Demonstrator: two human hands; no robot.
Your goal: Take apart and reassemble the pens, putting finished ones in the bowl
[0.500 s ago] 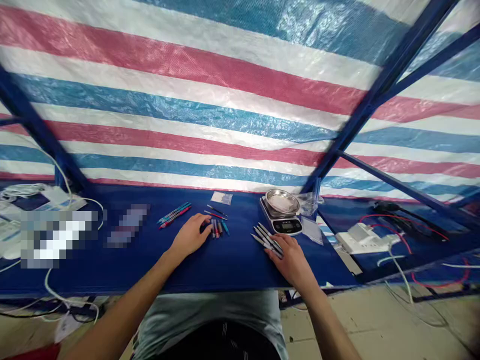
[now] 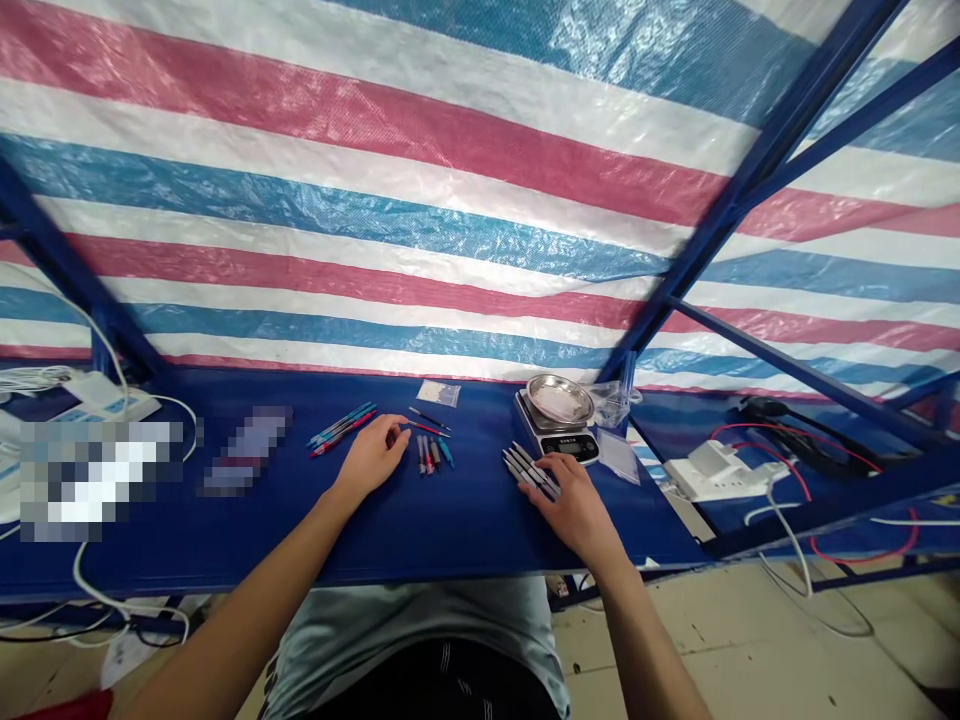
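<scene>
My right hand (image 2: 573,498) is closed around several white-and-grey pens (image 2: 521,468) on the blue table, gripping them between thumb and fingers; their tips point up and left. My left hand (image 2: 373,458) hovers at or rests on the table with loosely bent fingers, thumb apart from the index finger, and nothing visible in it. Close to its fingertips lie a red pen refill (image 2: 431,429) and a dark refill (image 2: 427,416). Just right of it, short pen barrel parts (image 2: 430,455) stand in a row with a teal piece (image 2: 447,453). Blue and red pens (image 2: 341,428) lie beyond its left side.
A kitchen scale (image 2: 564,440) with a metal bowl (image 2: 561,398) stands behind my right hand. Small plastic bags (image 2: 439,393) lie on the table (image 2: 442,530). A power strip (image 2: 720,475) with red and white cables is at the right; white cables and devices are at the left.
My left hand has drawn slightly left, away from the barrel parts. The pens under my right hand lie closer together, and the hand has shifted a little forward. The view has tilted slightly.
</scene>
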